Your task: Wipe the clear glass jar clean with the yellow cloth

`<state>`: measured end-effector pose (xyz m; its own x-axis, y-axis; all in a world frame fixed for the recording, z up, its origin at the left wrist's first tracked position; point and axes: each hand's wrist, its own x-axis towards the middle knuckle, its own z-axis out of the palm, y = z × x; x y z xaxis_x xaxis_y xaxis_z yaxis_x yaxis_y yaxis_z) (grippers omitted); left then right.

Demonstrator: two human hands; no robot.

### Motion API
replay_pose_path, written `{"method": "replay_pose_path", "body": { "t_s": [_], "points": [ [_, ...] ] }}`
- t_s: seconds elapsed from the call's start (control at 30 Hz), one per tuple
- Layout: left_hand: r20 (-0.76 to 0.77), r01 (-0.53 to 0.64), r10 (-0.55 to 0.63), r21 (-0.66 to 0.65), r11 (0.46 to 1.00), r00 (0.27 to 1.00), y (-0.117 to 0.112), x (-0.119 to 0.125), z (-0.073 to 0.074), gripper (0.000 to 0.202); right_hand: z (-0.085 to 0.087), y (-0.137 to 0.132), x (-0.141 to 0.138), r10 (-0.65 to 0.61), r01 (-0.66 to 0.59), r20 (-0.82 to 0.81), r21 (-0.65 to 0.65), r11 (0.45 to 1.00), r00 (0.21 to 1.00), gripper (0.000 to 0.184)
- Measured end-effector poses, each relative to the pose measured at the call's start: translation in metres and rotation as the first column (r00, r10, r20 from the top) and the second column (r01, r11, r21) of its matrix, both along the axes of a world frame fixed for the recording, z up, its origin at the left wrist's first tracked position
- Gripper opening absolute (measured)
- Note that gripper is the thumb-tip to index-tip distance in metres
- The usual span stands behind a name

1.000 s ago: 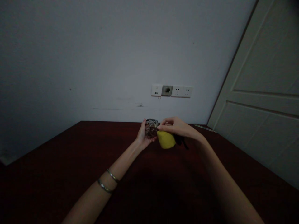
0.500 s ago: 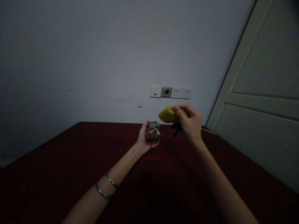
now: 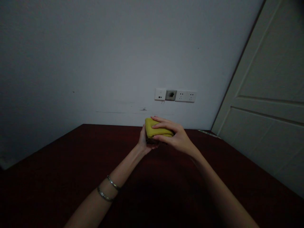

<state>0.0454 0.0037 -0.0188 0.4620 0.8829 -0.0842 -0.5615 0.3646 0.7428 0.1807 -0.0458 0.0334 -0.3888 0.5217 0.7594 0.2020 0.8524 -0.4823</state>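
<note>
A folded yellow cloth (image 3: pixel 155 126) lies over the faceted glass object (image 3: pixel 152 141), whose dark lower edge shows only as a sliver beneath it. My left hand (image 3: pixel 142 139) is curled around the glass from the left and below. From the right, my right hand (image 3: pixel 177 134) grips the cloth, fingers across its top and thumb along its near side, pressing it against the glass. Both hands are held over the dark red tabletop (image 3: pixel 106 152). What kind of glass piece this is, I cannot tell.
A pale wall (image 3: pixel 106 63) rises behind the table, with a row of sockets (image 3: pixel 175 95) above its back edge. On the right stands a white panelled door (image 3: pixel 268 95). Two bracelets (image 3: pixel 108 190) circle my left forearm. The light is dim.
My right hand has moved left with the yellow cloth and laid it onto the glass, which was uncovered before. My left hand has stayed nearly in place, holding the glass.
</note>
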Motion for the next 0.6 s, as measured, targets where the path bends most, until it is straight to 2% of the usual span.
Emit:
{"method": "replay_pose_path", "body": {
  "t_s": [0.1,0.23,0.4,0.53,0.6],
  "points": [
    [0.012,-0.018,0.018,0.066,0.998,1.000,-0.0002,0.0014,0.0005,0.067,-0.0003,0.0016,0.0005,-0.031,0.031,-0.005,-0.009,0.999,0.999,0.034],
    [0.023,0.062,-0.066,0.132,0.989,0.998,-0.0003,0.0028,0.0041,0.062,-0.0001,-0.0002,0.0007,-0.108,0.107,-0.049,-0.021,0.994,0.993,0.030],
    [0.021,0.081,-0.084,0.113,0.990,0.996,-0.0025,0.0032,0.0065,0.060,0.0016,-0.0076,-0.0012,-0.144,0.146,-0.023,0.158,0.977,0.989,0.043],
    [0.001,0.160,-0.162,0.138,0.977,0.987,0.0005,0.0033,0.0021,0.064,0.0019,-0.0055,-0.0008,-0.228,0.234,-0.097,0.058,0.970,0.969,0.031],
    [0.018,0.166,-0.171,0.153,0.974,0.985,0.0027,0.0035,0.0000,0.064,0.0024,-0.0034,0.0015,-0.224,0.227,-0.093,0.029,0.973,0.970,0.031]
  ]
}}
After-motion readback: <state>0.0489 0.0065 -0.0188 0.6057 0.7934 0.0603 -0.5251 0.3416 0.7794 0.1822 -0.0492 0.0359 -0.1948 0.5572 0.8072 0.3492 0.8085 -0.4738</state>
